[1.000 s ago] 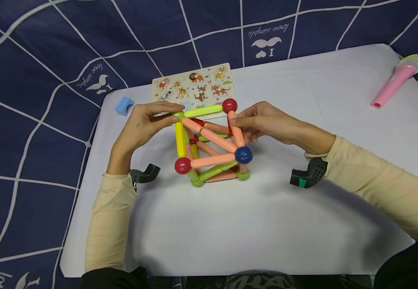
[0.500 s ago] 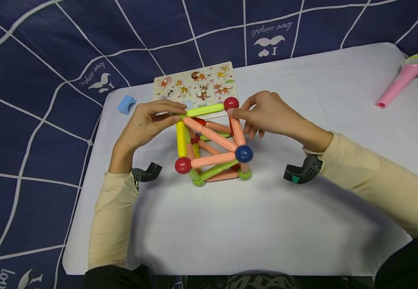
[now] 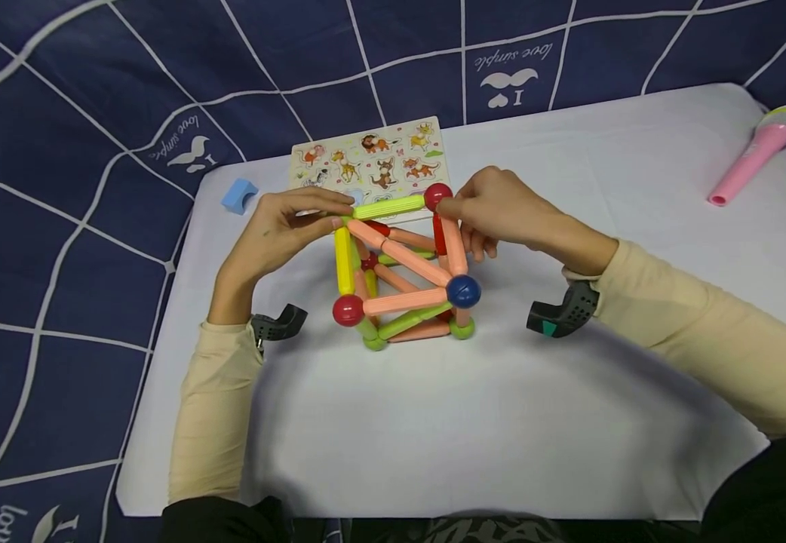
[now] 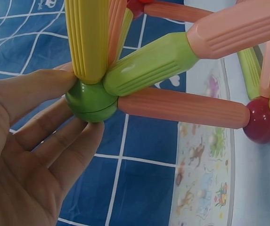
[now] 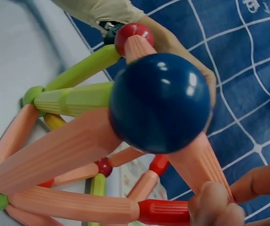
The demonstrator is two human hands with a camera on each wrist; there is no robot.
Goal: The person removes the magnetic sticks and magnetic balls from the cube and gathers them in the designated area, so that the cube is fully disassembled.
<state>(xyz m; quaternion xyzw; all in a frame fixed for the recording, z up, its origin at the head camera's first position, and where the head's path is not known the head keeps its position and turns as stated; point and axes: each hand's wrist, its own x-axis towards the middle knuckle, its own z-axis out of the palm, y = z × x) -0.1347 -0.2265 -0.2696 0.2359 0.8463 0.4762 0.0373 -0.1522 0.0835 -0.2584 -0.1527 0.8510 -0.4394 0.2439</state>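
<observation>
**A:** Why both hands on the cube-shaped frame of ribbed plastic rods and balls [image 3: 403, 271] mid-frame on the white sheet [image 3: 434, 422]?

**B:** Looks like bracing. The left hand [image 3: 277, 234] pinches the green ball joint [image 4: 90, 99] at the top-left corner, the right hand [image 3: 501, 215] pinches the peach rod [image 5: 198, 162] just under the red ball [image 3: 437, 194].

**A:** Room to move?

**B:** Plenty of bare sheet lower down. Behind sits the flat animal puzzle board [image 3: 369, 162], a small blue block [image 3: 238, 194] upper left, and a pink toy microphone [image 3: 759, 151] at the far right edge.
</observation>
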